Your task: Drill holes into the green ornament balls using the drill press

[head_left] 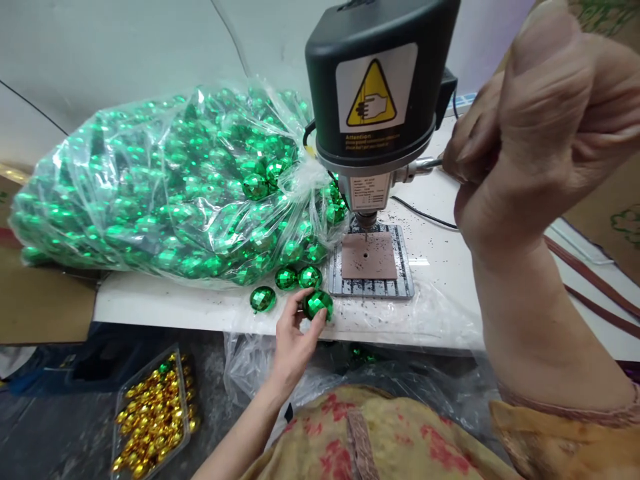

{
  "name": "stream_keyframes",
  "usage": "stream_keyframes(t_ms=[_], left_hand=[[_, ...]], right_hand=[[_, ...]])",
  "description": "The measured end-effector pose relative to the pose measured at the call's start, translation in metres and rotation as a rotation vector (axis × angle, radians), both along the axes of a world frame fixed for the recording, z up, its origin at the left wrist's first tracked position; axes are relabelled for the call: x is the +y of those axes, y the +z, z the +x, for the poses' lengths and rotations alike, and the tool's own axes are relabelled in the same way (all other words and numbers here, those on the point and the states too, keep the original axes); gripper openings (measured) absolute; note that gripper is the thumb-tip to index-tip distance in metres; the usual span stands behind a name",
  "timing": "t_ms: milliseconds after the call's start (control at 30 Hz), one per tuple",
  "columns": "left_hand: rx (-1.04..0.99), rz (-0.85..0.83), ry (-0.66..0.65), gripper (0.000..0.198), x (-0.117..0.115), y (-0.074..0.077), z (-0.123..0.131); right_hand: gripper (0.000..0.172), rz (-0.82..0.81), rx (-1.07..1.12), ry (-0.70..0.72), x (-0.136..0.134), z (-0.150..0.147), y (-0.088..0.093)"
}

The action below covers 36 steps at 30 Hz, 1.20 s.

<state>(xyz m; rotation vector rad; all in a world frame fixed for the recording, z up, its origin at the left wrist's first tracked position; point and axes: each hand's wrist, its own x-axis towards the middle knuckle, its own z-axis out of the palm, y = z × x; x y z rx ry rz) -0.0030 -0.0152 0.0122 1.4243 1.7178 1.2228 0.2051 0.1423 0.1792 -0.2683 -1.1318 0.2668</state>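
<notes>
My left hand [293,330] pinches a faceted green ball [319,304] at the front edge of the white table [165,308]. Three more loose green balls [286,278] lie just beside it, spilled from a big clear bag of green balls [165,187]. My right hand [530,127] is raised close to the camera, fingers wrapped round the metal lever [425,164] of a small black drill press [375,93]. Under the drill bit lies a brown pad with a hole [369,255] on a ribbed metal base [373,287].
A clear plastic tray of small gold beads [150,413] sits on the floor at lower left. Brown cardboard [40,300] lies left of the table. A black cable [425,215] runs across the table behind the drill. Clear plastic sheeting [440,313] hangs over the table's front edge.
</notes>
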Motion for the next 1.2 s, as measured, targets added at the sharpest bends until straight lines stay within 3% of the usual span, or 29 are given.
stream_keyframes(t_ms=[100,167,300,400,567,767,933,1200], left_hand=[[-0.344,-0.013,-0.071,0.052,0.021,0.004,0.027],[-0.450,0.017,-0.098,0.056,0.045,0.001,0.043],[-0.425,0.157,-0.054,0.064,0.095,-0.015,0.060],[-0.405,0.186,-0.068,0.065,0.116,-0.025,0.063],[-0.370,0.215,-0.131,0.062,0.123,-0.034,0.064],[-0.307,0.214,-0.208,0.063,0.128,-0.038,0.064],[-0.195,0.235,-0.248,0.054,0.128,-0.033,0.067],[-0.135,0.205,-0.225,0.056,0.123,-0.025,0.070]], right_hand=[[0.053,0.015,0.024,-0.018,0.002,0.000,0.000],[0.051,0.034,0.017,0.000,0.004,0.000,-0.001],[0.048,0.101,0.010,0.052,0.008,0.001,-0.001],[0.051,0.085,0.000,0.048,0.005,0.001,0.000],[0.051,-0.022,-0.029,0.009,-0.003,0.000,0.002],[0.051,-0.032,-0.007,0.044,-0.005,0.000,0.003],[0.049,-0.008,-0.043,0.040,-0.004,0.003,0.002],[0.059,0.013,-0.077,0.035,0.004,0.004,0.010]])
